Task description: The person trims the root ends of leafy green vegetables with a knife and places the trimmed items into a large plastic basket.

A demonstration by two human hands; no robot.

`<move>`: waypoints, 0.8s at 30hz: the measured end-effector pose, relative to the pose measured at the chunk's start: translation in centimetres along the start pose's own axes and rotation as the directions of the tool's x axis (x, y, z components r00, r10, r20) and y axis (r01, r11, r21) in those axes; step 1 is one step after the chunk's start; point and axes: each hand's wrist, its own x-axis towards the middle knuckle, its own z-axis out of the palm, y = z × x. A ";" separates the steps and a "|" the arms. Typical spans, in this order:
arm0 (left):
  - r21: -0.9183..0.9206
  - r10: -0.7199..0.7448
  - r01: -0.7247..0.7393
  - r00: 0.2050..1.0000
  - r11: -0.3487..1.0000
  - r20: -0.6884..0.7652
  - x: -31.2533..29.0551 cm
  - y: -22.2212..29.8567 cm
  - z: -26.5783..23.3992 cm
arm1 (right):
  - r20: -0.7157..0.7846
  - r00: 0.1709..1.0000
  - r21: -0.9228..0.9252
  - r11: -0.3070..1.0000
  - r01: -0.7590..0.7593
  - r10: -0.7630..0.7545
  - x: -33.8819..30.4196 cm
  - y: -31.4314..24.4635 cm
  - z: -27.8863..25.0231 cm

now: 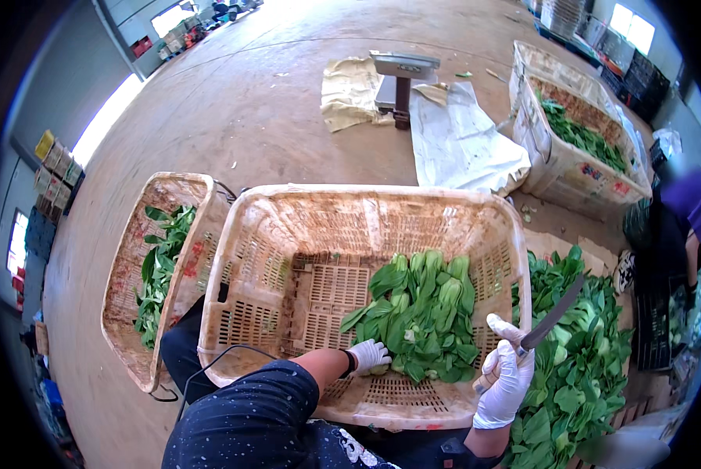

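A big plastic crate point(335, 192), pale and mud-stained, stands right in front of me. Heads of bok choy point(421, 320) lie heaped in its right half, leaves toward me. My left hand point(371, 356), in a white glove, reaches inside and curls over a pale bok choy base at the heap's near left edge; its fingertips are partly hidden. Above the crate's near right corner, my gloved right hand point(504, 375) grips a knife point(555, 314) by its handle, the dark curved blade pointing up and right. More bok choy point(561, 375) is piled outside the crate on the right.
A smaller crate point(186, 181) with leafy greens stands at the left. Beyond the big crate are a platform scale point(403, 66) and white sacking point(460, 129). Another crate of greens point(577, 168) stands far right, near a person in purple point(688, 199) beside a black crate point(652, 324).
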 end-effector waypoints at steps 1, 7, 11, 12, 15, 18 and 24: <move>0.041 -0.024 0.025 0.999 0.999 -0.022 -0.1 0.0 0.0 | 0.004 1.000 0.012 1.000 0.019 -0.019 -0.1 0.1 0.2; 0.178 0.081 -0.075 0.996 0.981 -0.025 -0.3 0.1 -2.5 | 0.073 0.997 -0.029 0.999 0.040 -0.038 -1.0 0.5 0.7; -0.149 -0.006 -0.006 0.997 0.989 -0.083 -2.7 -1.0 -7.4 | 0.040 0.999 0.004 1.000 0.023 -0.023 -0.7 0.3 0.6; -0.249 -0.056 0.010 0.982 0.968 -0.181 -4.1 -1.5 -8.8 | 0.040 0.999 -0.010 1.000 -0.001 0.001 -0.4 0.4 0.5; -0.997 -0.228 -0.006 0.973 0.077 -0.023 -9.3 -3.5 -13.4 | 0.072 0.995 -0.073 0.995 -0.066 0.071 0.2 1.5 0.3; -0.893 -0.461 -0.429 0.826 -0.139 -0.325 -17.2 -5.0 -17.7 | 0.165 0.986 -0.086 0.996 0.007 0.007 0.4 3.6 1.0; -0.838 -0.879 -0.531 0.334 0.123 -0.340 -30.8 0.8 -22.1 | 0.483 0.872 -0.308 0.918 0.251 -0.076 -3.6 5.9 9.2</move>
